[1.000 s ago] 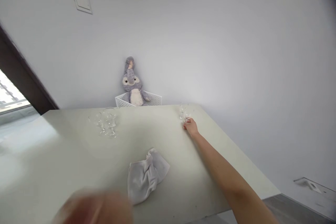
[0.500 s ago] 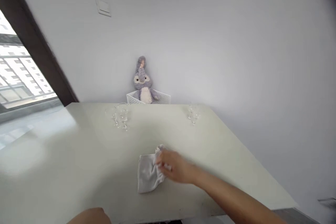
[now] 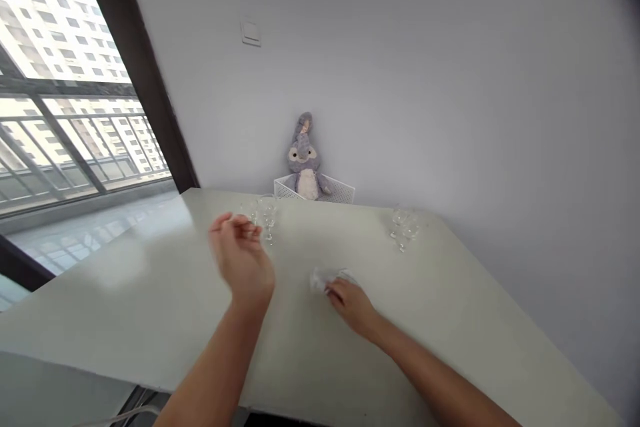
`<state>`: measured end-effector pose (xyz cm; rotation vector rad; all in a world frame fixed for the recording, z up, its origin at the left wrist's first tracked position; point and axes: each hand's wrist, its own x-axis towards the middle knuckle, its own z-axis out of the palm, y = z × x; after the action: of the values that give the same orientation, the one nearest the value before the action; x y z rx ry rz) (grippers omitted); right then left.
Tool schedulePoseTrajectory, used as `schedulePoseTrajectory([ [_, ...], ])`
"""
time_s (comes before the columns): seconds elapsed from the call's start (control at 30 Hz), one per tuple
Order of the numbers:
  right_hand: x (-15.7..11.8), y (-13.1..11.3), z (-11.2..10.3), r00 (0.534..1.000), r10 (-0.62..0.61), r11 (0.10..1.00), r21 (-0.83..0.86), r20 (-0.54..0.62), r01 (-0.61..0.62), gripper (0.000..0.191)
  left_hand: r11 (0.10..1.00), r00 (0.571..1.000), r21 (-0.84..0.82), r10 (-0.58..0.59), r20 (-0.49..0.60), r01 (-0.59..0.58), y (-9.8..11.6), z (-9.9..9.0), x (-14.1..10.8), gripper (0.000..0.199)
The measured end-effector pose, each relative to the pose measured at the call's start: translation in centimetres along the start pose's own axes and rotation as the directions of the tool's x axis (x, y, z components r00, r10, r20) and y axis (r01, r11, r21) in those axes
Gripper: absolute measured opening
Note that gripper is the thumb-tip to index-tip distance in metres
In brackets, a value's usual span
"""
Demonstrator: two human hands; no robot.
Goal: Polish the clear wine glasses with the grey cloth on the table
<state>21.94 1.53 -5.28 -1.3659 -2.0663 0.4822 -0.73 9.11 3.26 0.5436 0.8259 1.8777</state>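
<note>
Head view: my right hand (image 3: 351,305) is low over the middle of the table (image 3: 465,320), its fingers curled in and closed on the near side of a pale grey cloth (image 3: 319,279); the cloth lies bunched just beyond my knuckles and to their left, blurred, so I cannot make out its folds; my left hand (image 3: 245,257) is lifted above the table to the left of it, palm turned partly inward, fingers loosely bent and the hand roughly half open, with only bare skin showing in the palm; behind its fingertips stands one cluster of clear stemmed glasses (image 3: 269,215), partly hidden by my hand, and I cannot tell whether I touch them; a second group of clear glasses (image 3: 404,227) stands near the far right corner, well apart from the first and beyond my right hand; past the table's far edge, between the two groups, a grey plush toy (image 3: 305,163) with a pale belly sits upright in a white perforated basket (image 3: 344,193) against the wall (image 3: 450,80); a white switch (image 3: 251,33) is fixed above, to the left.
</note>
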Motion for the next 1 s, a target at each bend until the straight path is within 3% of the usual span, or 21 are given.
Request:
schedulePoseTrajectory([
  [0.03,0.2,0.5,-0.4,0.989,0.123,0.983,0.149,-0.076,-0.111,0.017,0.986,0.984,-0.033,-0.165,-0.068,0.163,-0.5,0.4,0.8,0.023],
  [0.07,0.4,1.0,-0.8,0.96,0.248,0.929,0.312,-0.132,-0.197,0.017,0.945,0.937,-0.073,-0.326,-0.126,0.319,-1.1,0.7,1.6,0.02],
  [0.13,0.5,1.9,-1.7,0.882,0.442,0.748,0.611,-0.165,-0.261,0.018,0.858,0.84,-0.129,-0.514,-0.176,0.498,-2.7,1.4,3.1,0.018],
  [0.2,0.3,2.5,-2.4,0.839,0.533,0.542,0.807,-0.113,-0.236,0.019,0.831,0.817,-0.16,-0.554,-0.158,0.533,-4.3,1.7,4.3,0.018],
  [0.3,0.1,3.0,-3.0,0.808,0.59,0.292,0.934,-0.008,-0.204,0.022,0.819,0.828,-0.23,-0.555,-0.083,0.526,-5.8,1.5,5.5,0.022],
  [0.43,0.0,3.3,-3.4,0.784,0.619,0.115,0.983,0.04,-0.14,0.027,0.819,0.86,-0.297,-0.51,0.011,0.49,-6.3,1.3,6.0,0.028],
  [0.53,0.2,3.4,-4.1,0.771,0.636,0.016,0.998,0.038,-0.063,0.025,0.817,0.862,-0.291,-0.502,0.064,0.498,-6.7,1.7,4.7,0.024],
  [0.63,0.3,2.4,-5.2,0.758,0.651,0.015,0.999,-0.033,0.03,0.024,0.817,0.823,-0.162,-0.508,0.252,0.554,-7.8,2.3,1.5,0.021],
  [0.7,0.3,1.1,-5.5,0.761,0.64,0.069,0.994,-0.106,0.081,0.024,0.835,0.756,-0.026,-0.484,0.44,0.55,-8.6,2.5,-1.3,0.031],
  [0.77,0.4,-0.5,-5.3,0.802,0.577,0.142,0.986,-0.151,0.084,0.023,0.854,0.69,0.064,-0.459,0.56,0.516,-9.3,2.3,-3.7,0.041],
  [0.87,0.4,-2.1,-3.9,0.916,0.39,0.296,0.955,-0.098,-0.023,0.032,0.859,0.635,0.153,-0.471,0.613,0.489,-9.9,1.6,-6.0,0.049],
  [1.0,-0.1,-2.0,-2.4,0.957,0.284,0.548,0.829,-0.057,-0.113,0.041,0.878,0.629,0.292,-0.476,0.615,0.379,-10.8,0.5,-6.6,0.053],
])
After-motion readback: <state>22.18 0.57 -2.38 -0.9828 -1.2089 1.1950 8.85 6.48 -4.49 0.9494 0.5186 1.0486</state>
